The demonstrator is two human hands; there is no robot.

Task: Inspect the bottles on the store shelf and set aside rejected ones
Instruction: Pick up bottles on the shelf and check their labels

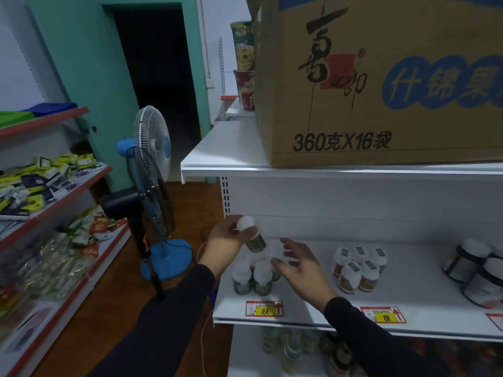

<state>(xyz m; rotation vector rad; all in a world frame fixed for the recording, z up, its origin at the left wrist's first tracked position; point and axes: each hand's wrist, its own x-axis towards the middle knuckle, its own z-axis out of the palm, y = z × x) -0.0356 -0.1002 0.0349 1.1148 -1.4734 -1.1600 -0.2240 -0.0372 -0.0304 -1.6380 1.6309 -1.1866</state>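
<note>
Left grip (227, 239) grasps a white-capped green bottle (254, 238), tilted, above the shelf's (299, 306) left end. Right grip (298, 263) released, fingers spread over the green bottles (251, 277) near the shelf's front-left corner.

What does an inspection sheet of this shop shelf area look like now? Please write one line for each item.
Surface: white middle shelf, price tags 168 and 88 on its front edge.
Job's things: green-label bottle lifted and tilted; green-label bottles standing at the shelf's left end; orange-label bottles grouped near the middle.
Clutter: dark-banded jars at right; cardboard box on the top shelf.
Hands: left hand grips the lifted bottle near its white cap; right hand open, fingers spread over the standing bottles.
Cables: thin cord hanging beside the shelf unit.
Surroundings: two standing fans, snack shelves at left, dark doorway.
</note>
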